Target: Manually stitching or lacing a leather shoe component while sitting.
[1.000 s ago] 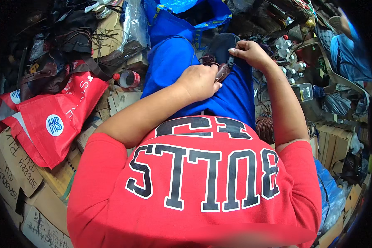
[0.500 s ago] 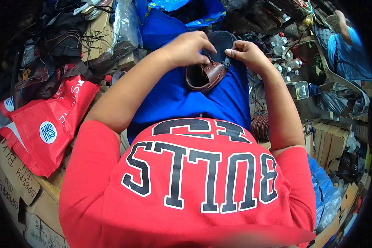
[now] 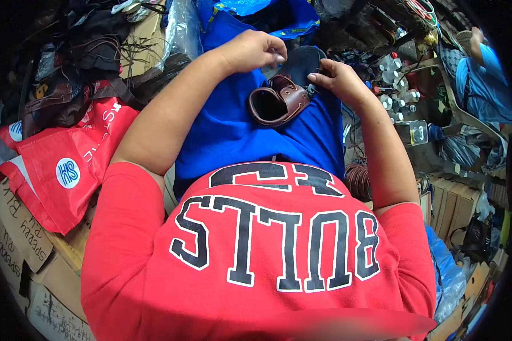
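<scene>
A brown leather shoe with metal eyelets lies on my lap, on blue cloth. Its heel opening points toward me, and a dark, flat sole-like piece sits at its far end. My right hand pinches the right edge of the shoe near that dark piece, thumb on top. Just left of the dark piece, my left hand is raised off the shoe with its fingertips together. Whatever may be between those fingertips is too small to make out.
A blue bag stands beyond my lap. At left are a red bag, another brown shoe and cardboard boxes. Several small bottles and a clear container stand at right. A person in blue is at far right.
My left hand has lifted from the shoe's eyelets and moved away to the far left. The shoe has shifted slightly left, while my right hand stays at its edge.
</scene>
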Demonstrator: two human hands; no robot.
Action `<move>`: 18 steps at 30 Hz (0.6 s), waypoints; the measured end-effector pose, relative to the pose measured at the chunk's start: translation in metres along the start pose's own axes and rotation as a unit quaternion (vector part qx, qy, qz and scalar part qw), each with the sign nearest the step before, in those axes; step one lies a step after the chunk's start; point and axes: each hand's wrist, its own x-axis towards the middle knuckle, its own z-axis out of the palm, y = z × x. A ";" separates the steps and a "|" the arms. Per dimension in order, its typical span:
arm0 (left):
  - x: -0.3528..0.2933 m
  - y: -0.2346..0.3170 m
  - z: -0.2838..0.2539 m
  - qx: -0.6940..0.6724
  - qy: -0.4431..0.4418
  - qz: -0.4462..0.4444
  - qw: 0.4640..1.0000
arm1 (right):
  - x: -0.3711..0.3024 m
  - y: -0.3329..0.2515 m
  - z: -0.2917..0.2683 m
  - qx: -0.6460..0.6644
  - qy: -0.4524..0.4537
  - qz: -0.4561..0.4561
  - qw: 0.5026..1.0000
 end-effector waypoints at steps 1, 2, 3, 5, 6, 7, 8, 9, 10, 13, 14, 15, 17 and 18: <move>-0.001 -0.002 -0.005 0.109 0.042 0.009 0.993 | 0.000 0.001 0.001 0.000 -0.003 -0.002 1.000; 0.000 -0.003 -0.009 0.178 0.030 -0.027 0.983 | 0.001 0.002 0.002 0.004 0.005 -0.003 1.000; 0.000 -0.005 -0.012 0.174 0.022 -0.030 0.984 | 0.002 0.002 0.003 0.008 0.018 0.000 1.000; 0.001 -0.010 -0.014 0.318 -0.025 -0.009 0.948 | 0.004 0.003 0.005 0.003 0.017 -0.003 1.000; 0.003 -0.013 -0.013 0.324 -0.051 -0.006 0.945 | 0.005 0.003 0.005 -0.003 0.021 0.002 1.000; 0.005 -0.016 -0.011 0.330 -0.052 -0.019 0.942 | 0.006 0.003 0.005 -0.003 0.021 0.002 1.000; 0.007 -0.019 -0.008 0.354 -0.078 -0.019 0.932 | 0.007 0.004 0.005 -0.002 0.008 0.013 1.000; 0.010 -0.021 -0.004 0.377 -0.103 -0.019 0.920 | 0.008 0.004 0.005 0.004 0.002 0.019 1.000; 0.014 -0.022 0.000 0.400 -0.120 -0.028 0.908 | 0.009 0.004 0.006 -0.002 -0.007 0.024 1.000; 0.028 -0.026 0.010 0.456 -0.181 -0.112 0.864 | 0.009 0.005 0.006 0.057 -0.009 0.004 0.998; 0.030 -0.027 0.012 0.458 -0.188 -0.122 0.860 | 0.009 0.005 0.006 0.044 -0.008 0.006 0.999; 0.033 -0.030 0.012 0.464 -0.201 -0.141 0.851 | 0.009 0.005 0.006 0.032 -0.007 0.008 0.999; 0.036 -0.038 0.008 0.472 -0.215 -0.158 0.840 | 0.009 0.006 0.005 0.031 -0.011 0.013 0.999; 0.036 -0.043 0.001 0.448 -0.216 -0.127 0.858 | 0.008 0.007 0.005 0.031 -0.015 0.021 0.999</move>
